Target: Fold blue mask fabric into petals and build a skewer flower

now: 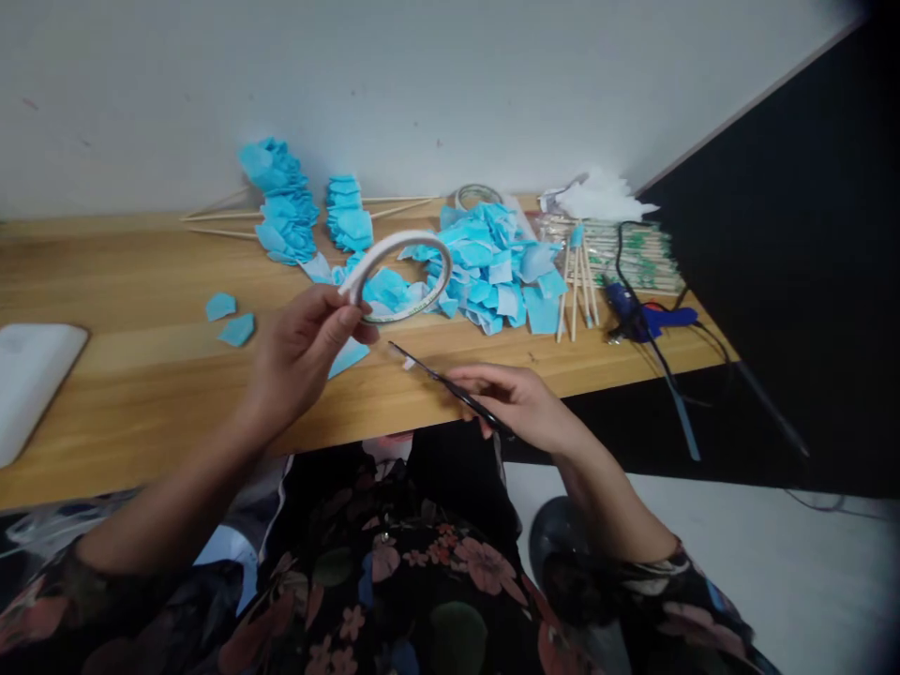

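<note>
A white roll of tape [442, 262] is pinched between the thumb and fingers of my left hand [309, 337], raised above the wooden table. In my right hand [517, 403] is a pair of black scissors [457, 389], the blades pointing left toward the roll. A small whitish piece [409, 363] clings to the blades near their tip. Behind the roll lies a loose heap of blue paper pieces [485, 262]. Single blue scraps [236, 329] rest left of my left hand.
Blue paper bunches on sticks [285, 211] lie at the back left. Toward the right are loose sticks [577, 286], packaged sticks [633, 253], another tape roll [478, 194] and a blue glue gun [647, 319] with its cord. A white device [35, 380] sits far left.
</note>
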Demonstrator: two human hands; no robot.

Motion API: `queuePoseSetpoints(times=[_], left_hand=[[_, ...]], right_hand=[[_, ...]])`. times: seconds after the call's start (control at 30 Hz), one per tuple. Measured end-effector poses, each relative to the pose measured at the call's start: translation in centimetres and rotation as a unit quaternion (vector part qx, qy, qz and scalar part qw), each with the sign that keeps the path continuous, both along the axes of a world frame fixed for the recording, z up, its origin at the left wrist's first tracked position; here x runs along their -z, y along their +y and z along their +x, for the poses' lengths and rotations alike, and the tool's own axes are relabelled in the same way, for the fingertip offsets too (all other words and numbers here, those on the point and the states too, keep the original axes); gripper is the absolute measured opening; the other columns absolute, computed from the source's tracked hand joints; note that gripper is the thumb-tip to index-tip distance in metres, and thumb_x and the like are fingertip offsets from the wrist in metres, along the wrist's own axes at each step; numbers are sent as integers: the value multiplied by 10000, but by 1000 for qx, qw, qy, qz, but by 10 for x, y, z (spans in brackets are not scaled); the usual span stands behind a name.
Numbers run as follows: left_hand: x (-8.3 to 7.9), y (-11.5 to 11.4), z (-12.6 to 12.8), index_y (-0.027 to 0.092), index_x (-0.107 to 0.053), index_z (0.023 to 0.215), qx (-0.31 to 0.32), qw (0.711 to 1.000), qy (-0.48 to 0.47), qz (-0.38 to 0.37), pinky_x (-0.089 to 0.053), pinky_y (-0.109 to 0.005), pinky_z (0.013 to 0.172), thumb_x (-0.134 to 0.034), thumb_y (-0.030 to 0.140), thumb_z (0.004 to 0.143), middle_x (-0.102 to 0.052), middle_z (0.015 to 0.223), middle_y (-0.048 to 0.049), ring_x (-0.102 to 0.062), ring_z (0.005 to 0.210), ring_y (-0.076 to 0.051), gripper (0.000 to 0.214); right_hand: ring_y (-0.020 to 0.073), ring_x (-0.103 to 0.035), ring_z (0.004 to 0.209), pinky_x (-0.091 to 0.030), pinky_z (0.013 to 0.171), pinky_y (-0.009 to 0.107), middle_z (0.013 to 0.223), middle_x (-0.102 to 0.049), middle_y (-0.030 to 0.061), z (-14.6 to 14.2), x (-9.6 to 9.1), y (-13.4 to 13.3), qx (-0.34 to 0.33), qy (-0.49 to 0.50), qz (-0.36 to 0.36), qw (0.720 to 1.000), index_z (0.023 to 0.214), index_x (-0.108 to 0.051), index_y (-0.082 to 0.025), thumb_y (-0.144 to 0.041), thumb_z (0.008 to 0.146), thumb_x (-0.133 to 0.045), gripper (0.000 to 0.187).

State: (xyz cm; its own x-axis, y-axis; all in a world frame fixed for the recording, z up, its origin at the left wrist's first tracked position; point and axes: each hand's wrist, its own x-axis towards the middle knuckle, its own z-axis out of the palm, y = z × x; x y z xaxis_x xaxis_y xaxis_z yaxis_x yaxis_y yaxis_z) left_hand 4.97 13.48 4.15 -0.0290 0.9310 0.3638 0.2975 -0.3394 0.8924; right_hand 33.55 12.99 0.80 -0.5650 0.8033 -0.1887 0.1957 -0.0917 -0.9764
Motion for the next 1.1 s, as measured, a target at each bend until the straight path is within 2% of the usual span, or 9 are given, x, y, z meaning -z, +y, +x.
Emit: queuePoseSetpoints(times=[0.1, 0.17, 0.37, 0.5, 0.6, 0.73, 0.83, 1.0, 1.1], left_hand=[[-9, 5, 7, 224, -703, 942, 15, 999, -46, -24, -584, -317, 682, -663, 567, 995, -774, 723, -12, -745, 659, -179, 349], [-12, 7, 11, 241, -701, 936, 37, 996, -58, -49, -593, -318, 690, -664, 586, 988, -773, 731, -6, -747, 669, -180, 351], [-7, 4, 16, 213, -691, 902, 73, 988, -94, -100, -602, -297, 699, -686, 591, 969, -739, 692, -9, -725, 646, -168, 384], [-9, 0, 20, 204, -661, 861, 106, 981, -76, -142, -605, -291, 683, -656, 616, 975, -742, 688, -30, -733, 662, -178, 428], [-11, 0, 32, 194, -653, 823, 134, 976, -31, -167, -607, -282, 687, -629, 615, 984, -760, 722, -48, -736, 694, -176, 451], [-4, 3, 48, 194, -658, 854, 186, 970, 6, -159, -618, -271, 706, -590, 503, 1019, -775, 752, -35, -734, 694, -155, 358], [0, 10, 40, 193, -718, 1071, 179, 977, 31, -116, -623, -273, 713, -614, 442, 1018, -798, 833, -41, -749, 728, -156, 275], [-13, 27, -12, 178, -726, 1174, 30, 999, 25, -26, -605, -271, 675, -604, 424, 1029, -784, 841, -49, -708, 669, -135, 310], [-15, 32, -40, 174, -728, 1109, -42, 998, 49, -15, -580, -253, 650, -606, 346, 1015, -763, 806, -32, -667, 628, -114, 231]], right_hand=[[144, -725, 677, -595, 546, 256, 1003, -811, 76, -13, 1, 5, -28, 81, -206, 975, 1237, -694, -195, -520, 856, -817, 515], [133, -711, 635, -572, 540, 237, 895, -791, 37, -18, 2, 15, -39, 72, -225, 971, 1213, -688, -198, -521, 840, -840, 516], [158, -669, 567, -559, 566, 286, 696, -728, 3, 1, 6, 52, 49, -102, 5, 994, 1053, -757, -208, -469, 990, -640, 293], [220, -753, 884, -609, 775, 353, 1015, -810, 75, 15, -1, 41, 236, -137, 231, 934, 1239, -751, -226, -529, 1051, -523, 422], [235, -733, 1034, -609, 848, 372, 1230, -781, 101, 9, -9, 17, 227, -61, 272, 933, 1440, -655, -234, -582, 1079, -445, 543], [191, -691, 762, -584, 729, 342, 967, -773, 52, 2, -20, 7, 216, -97, 278, 931, 1360, -712, -226, -482, 1048, -560, 432], [164, -613, 628, -532, 657, 333, 828, -736, 24, 33, -32, 34, 279, -202, 298, 890, 1290, -762, -232, -408, 1017, -592, 366], [248, -702, 756, -506, 728, 447, 846, -773, 136, 142, -30, 118, 419, -436, 330, 725, 1285, -726, -139, -442, 902, -746, 489], [374, -715, 757, -482, 699, 584, 581, -591, 85, 186, -9, 157, 342, -477, 324, 742, 883, -729, -273, -768, 885, -646, 502]])
